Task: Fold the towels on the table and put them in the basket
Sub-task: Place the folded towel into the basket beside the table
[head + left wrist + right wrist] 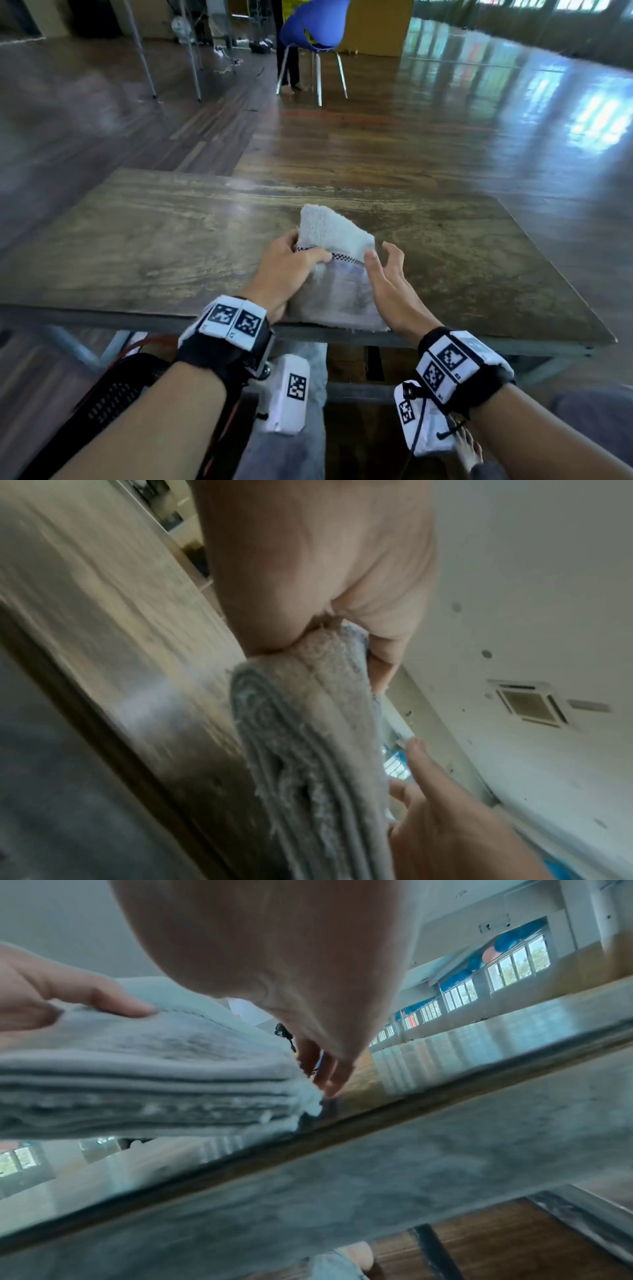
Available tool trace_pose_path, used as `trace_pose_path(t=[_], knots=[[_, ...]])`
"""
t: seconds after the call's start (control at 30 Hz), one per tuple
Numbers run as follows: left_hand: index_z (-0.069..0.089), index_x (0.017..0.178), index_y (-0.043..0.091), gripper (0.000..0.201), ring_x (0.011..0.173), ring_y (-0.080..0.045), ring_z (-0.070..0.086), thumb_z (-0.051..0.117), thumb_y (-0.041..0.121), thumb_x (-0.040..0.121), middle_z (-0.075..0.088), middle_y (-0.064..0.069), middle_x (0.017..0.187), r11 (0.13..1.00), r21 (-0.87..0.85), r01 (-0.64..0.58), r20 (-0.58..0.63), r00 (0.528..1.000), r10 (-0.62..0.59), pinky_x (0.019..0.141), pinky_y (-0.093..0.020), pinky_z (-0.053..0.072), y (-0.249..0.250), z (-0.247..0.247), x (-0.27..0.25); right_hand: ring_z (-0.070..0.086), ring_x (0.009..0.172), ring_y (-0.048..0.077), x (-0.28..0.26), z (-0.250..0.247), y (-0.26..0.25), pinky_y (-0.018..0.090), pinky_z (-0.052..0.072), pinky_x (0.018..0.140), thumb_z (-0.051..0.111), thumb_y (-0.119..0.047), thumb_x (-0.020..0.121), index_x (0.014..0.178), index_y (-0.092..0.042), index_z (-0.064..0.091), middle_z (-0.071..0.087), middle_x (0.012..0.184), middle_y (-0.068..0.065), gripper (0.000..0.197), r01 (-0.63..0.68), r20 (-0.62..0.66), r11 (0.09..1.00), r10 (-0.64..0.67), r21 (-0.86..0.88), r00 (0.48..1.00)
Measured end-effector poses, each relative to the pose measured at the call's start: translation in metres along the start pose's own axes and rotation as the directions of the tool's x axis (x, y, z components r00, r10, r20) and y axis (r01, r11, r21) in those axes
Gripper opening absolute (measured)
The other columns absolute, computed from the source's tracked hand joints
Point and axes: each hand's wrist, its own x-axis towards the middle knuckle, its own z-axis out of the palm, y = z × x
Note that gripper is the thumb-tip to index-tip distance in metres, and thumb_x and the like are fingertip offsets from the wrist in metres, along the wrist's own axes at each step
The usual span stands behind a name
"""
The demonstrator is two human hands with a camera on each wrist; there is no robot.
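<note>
While the left hand point(286, 265) pinched the folded towel point(337, 270) at the worktop point(137, 246) near edge, right hand point(388, 284) beside towel, fingers point(371, 262) relaxed, holding nothing.

Right wrist view: right hand point(274, 969) fills the top, palm toward the camera, fingers point(329, 1074) extended down past the right corner of the folded towel point(154, 1085). Towel is a stack of layers held just above the table edge point(377, 1164), left hand point(51, 991) gripping it from the left with the thumb on top. Glossy floor point(479, 1031) and a row of windows point(514, 961) behind, blurred.
</note>
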Motion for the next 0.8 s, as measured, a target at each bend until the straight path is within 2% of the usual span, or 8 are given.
trace_pose_path(t=[0.1, 0.17, 0.3, 0.37, 0.53, 0.63, 0.7, 0.8], knots=[[0.071, 0.085, 0.021, 0.012, 0.065, -0.018, 0.071, 0.071, 0.009, 0.081, 0.074, -0.003, 0.075, 0.994, -0.113, -0.011, -0.035, 0.999, 0.007, 0.054, -0.028, 0.054, 0.010, -0.058, -0.020, 0.070, 0.105, 0.017, -0.001, 0.032, -0.040, 0.038, 0.056, 0.092, 0.043, -0.050, 0.103, 0.140, -0.047, 0.009, 0.054, 0.137, 0.005, 0.050, 0.066, 0.045, 0.992, -0.071, 0.108, 0.996], [0.070, 0.081, 0.022, 0.011, 0.065, -0.017, 0.070, 0.071, 0.011, 0.083, 0.073, -0.001, 0.074, 0.982, -0.186, -0.019, -0.098, 0.995, 0.000, 0.056, -0.028, 0.053, 0.011, -0.100, -0.034, 0.075, 0.085, 0.022, 0.002, 0.061, -0.066, 0.042, 0.063, 0.077, 0.055, -0.031, 0.099, 0.130, -0.051, 0.011, 0.059, 0.123, 0.011, 0.058, 0.058, 0.124, 0.972, -0.088, 0.228, 0.988], [0.066, 0.099, 0.011, 0.013, 0.068, -0.018, 0.070, 0.066, 0.007, 0.086, 0.074, -0.003, 0.081, 0.946, -0.317, -0.073, -0.283, 0.959, -0.021, 0.057, -0.027, 0.055, -0.003, -0.189, -0.073, 0.071, 0.081, 0.033, 0.003, 0.140, -0.115, 0.053, 0.060, 0.079, 0.061, -0.008, 0.090, 0.130, -0.042, 0.014, 0.057, 0.126, 0.024, 0.071, 0.037, 0.292, 0.953, -0.129, 0.301, 0.948], [0.065, 0.110, 0.005, 0.023, 0.082, -0.024, 0.070, 0.065, 0.006, 0.088, 0.075, -0.010, 0.096, 0.928, -0.361, -0.091, -0.362, 0.931, -0.049, 0.071, -0.033, 0.059, -0.020, -0.231, -0.095, 0.071, 0.091, 0.037, 0.001, 0.185, -0.131, 0.057, 0.059, 0.084, 0.062, -0.005, 0.092, 0.131, -0.039, 0.014, 0.058, 0.127, 0.023, 0.071, 0.074, 0.371, 0.964, -0.168, 0.254, 0.913], [0.058, 0.128, 0.011, 0.039, 0.084, -0.023, 0.067, 0.067, 0.009, 0.089, 0.072, -0.011, 0.109, 0.948, -0.317, 0.041, -0.571, 0.789, -0.226, 0.072, -0.034, 0.053, -0.095, -0.312, -0.150, 0.069, 0.100, 0.022, -0.014, 0.293, -0.130, 0.044, 0.058, 0.090, 0.063, -0.016, 0.092, 0.126, -0.051, 0.012, 0.064, 0.121, 0.010, 0.071, 0.276, 0.606, 0.960, -0.247, 0.046, 0.756], [0.059, 0.124, 0.007, 0.034, 0.069, -0.019, 0.062, 0.066, 0.005, 0.090, 0.068, -0.010, 0.096, 0.924, -0.320, 0.208, -0.632, 0.680, -0.372, 0.054, -0.024, 0.051, -0.153, -0.327, -0.170, 0.067, 0.101, 0.027, -0.019, 0.344, -0.103, 0.049, 0.054, 0.092, 0.061, -0.012, 0.091, 0.132, -0.043, 0.016, 0.064, 0.117, 0.011, 0.067, 0.326, 0.711, 0.938, -0.149, -0.119, 0.687], [0.062, 0.120, 0.007, 0.030, 0.073, -0.021, 0.064, 0.065, 0.003, 0.090, 0.070, -0.012, 0.098, 0.896, -0.325, 0.303, -0.633, 0.633, -0.444, 0.059, -0.028, 0.052, -0.191, -0.323, -0.173, 0.064, 0.106, 0.030, -0.015, 0.371, -0.080, 0.048, 0.052, 0.095, 0.058, -0.011, 0.091, 0.139, -0.034, 0.017, 0.061, 0.122, 0.014, 0.067, 0.328, 0.756, 0.912, -0.030, -0.248, 0.654], [0.065, 0.114, 0.005, 0.027, 0.076, -0.017, 0.066, 0.066, 0.002, 0.088, 0.073, -0.013, 0.101, 0.859, -0.314, 0.404, -0.624, 0.594, -0.507, 0.065, -0.028, 0.052, -0.239, -0.306, -0.167, 0.060, 0.085, 0.024, -0.002, 0.395, -0.042, 0.036, 0.049, 0.069, 0.055, -0.009, 0.092, 0.144, -0.019, 0.018, 0.059, 0.094, 0.005, 0.065, 0.334, 0.771, 0.838, 0.152, -0.432, 0.618]])
